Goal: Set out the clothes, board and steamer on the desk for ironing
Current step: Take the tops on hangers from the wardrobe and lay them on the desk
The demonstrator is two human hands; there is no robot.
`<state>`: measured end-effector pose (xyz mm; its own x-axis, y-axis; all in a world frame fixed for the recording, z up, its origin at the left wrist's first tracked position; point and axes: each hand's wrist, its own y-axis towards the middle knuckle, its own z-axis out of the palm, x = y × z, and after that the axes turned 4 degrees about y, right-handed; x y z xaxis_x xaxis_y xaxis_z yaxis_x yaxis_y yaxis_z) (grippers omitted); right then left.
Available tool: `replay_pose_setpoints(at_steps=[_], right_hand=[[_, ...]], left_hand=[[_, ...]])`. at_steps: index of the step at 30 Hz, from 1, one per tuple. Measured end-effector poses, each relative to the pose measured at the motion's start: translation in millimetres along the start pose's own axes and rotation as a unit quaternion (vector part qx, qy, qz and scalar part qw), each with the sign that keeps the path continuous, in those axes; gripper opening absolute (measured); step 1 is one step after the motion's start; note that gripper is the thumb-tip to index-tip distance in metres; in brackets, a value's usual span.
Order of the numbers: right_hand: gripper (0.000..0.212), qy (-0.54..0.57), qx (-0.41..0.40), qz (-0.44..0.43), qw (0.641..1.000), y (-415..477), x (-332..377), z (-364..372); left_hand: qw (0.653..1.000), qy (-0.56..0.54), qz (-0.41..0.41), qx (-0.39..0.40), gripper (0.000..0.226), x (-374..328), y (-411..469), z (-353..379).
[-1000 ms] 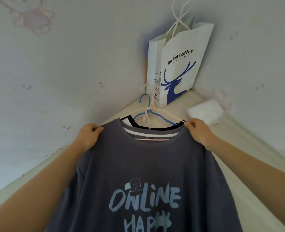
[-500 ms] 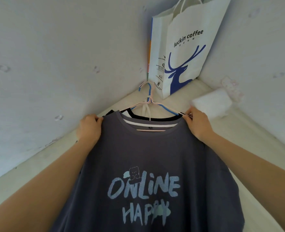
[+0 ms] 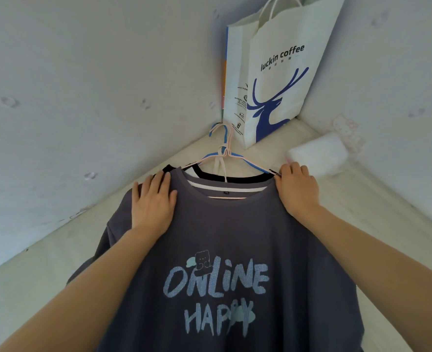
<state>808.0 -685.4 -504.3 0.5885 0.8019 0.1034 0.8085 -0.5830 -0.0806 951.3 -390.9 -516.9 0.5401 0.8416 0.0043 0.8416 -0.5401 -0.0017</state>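
The pale desk (image 3: pixel 45 283) fills the lower part of the view and runs back into a corner where two white walls meet. Spread across most of it lies a grey T-shirt (image 3: pixel 225 229), front side up, printed in light blue with "ONLINE HAPPY" and a small bear above the letters; its collar points toward the corner and its lower part runs out of the bottom of the view. Inside the neck opening show the black collar and white fabric of other garments stacked beneath it, all carried on wire hangers (image 3: pixel 222 153), one pink and one blue, whose hooks lie on the desk just in front of the corner. Standing upright in that corner is a white paper bag (image 3: pixel 281 80) with a blue deer and the words "luckin coffee", its handles rising out of the top of the view. To the right of the bag, against the right wall, lies a soft white pack (image 3: pixel 319 156), its detail too blurred to make out. The left hand (image 3: pixel 154 199) rests flat on the shirt's left shoulder, fingers spread and extended, palm down, gripping nothing. The right hand (image 3: pixel 296 189) sits at the shirt's right shoulder with fingers curled down over the fabric edge, close to the tip of the hanger; whether it pinches the cloth or merely presses on it cannot be told.
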Motion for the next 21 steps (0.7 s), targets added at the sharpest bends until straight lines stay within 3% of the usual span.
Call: replay_pose_setpoints(at_steps=[3,10,16,21], right_hand=[[0.032,0.01,0.012,-0.016,1.0,-11,2,-4],[0.057,0.006,0.053,-0.047,0.998,-70,9,-10],[0.061,-0.029,0.105,-0.057,0.992,-140,17,-10],[0.06,-0.041,0.099,-0.046,0.993,-205,28,-7]], left_hand=[[0.999,0.01,0.009,0.045,0.058,-10,-13,2],[0.996,-0.01,0.033,0.078,0.061,-28,-47,-8],[0.987,-0.02,0.078,0.139,0.06,-37,-94,-11],[0.983,-0.026,0.118,0.141,0.059,-34,-154,-15]])
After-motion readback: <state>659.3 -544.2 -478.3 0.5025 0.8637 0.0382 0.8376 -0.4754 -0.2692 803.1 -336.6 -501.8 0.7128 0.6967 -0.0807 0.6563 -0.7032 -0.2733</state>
